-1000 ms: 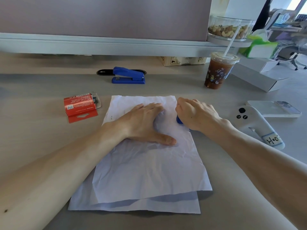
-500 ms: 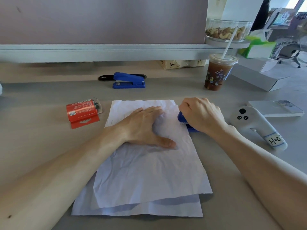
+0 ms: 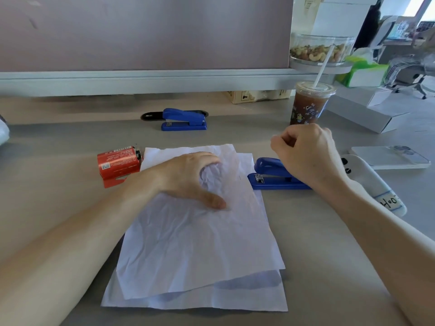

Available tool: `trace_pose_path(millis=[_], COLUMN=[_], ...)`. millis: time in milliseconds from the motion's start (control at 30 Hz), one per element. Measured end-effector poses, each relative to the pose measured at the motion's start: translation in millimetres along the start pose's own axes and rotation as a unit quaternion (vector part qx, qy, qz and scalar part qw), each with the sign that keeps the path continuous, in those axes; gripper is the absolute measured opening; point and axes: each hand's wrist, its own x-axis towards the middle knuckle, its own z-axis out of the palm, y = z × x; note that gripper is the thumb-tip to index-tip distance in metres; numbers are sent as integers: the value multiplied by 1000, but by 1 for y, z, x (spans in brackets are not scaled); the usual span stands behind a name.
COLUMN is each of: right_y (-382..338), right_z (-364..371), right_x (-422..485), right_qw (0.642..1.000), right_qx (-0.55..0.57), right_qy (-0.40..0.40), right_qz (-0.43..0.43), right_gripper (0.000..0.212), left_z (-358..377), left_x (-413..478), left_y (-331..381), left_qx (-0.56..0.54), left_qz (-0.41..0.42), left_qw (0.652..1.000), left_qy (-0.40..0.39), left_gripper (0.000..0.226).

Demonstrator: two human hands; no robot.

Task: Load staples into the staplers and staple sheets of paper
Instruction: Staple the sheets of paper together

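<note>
Two crumpled white sheets of paper (image 3: 200,243) lie stacked on the grey desk, the top one skewed. My left hand (image 3: 188,177) presses on their upper part, fingers curled into the paper and bunching it. A blue stapler (image 3: 273,175) rests on the desk just right of the sheets, apart from them. My right hand (image 3: 306,154) hovers above its rear, fingers loosely curled, holding nothing. A second blue stapler (image 3: 184,119) sits farther back. A red staple box (image 3: 118,163) lies left of the paper.
An iced drink cup with straw (image 3: 308,107) stands behind my right hand. A white controller with a label (image 3: 374,184) and a phone (image 3: 390,157) lie at right. A grey box (image 3: 367,114) and a desk partition (image 3: 141,81) run along the back.
My right hand has let go of the near stapler and lifted off it; the stapler now sits clear of the paper's right edge. My left hand's fingers have curled, bunching the sheet.
</note>
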Motion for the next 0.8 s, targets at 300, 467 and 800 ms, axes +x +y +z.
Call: trace_pose_path(millis=[300, 467, 800], right_y=[-28, -29, -25], right_z=[7, 32, 15], right_x=[-26, -36, -30], right_qw=[934, 937, 962], right_qx=[70, 138, 127], right_qy=[-319, -275, -231], right_qz=[143, 167, 70], right_gripper=[26, 34, 43], left_z=[-14, -10, -15], left_x=[-4, -2, 0], left_y=[-16, -15, -8], left_qx=[15, 14, -32], left_qz=[-16, -4, 93], left_qw=[1000, 1000, 987], left_qy=[7, 26, 129], left_gripper=[102, 105, 96])
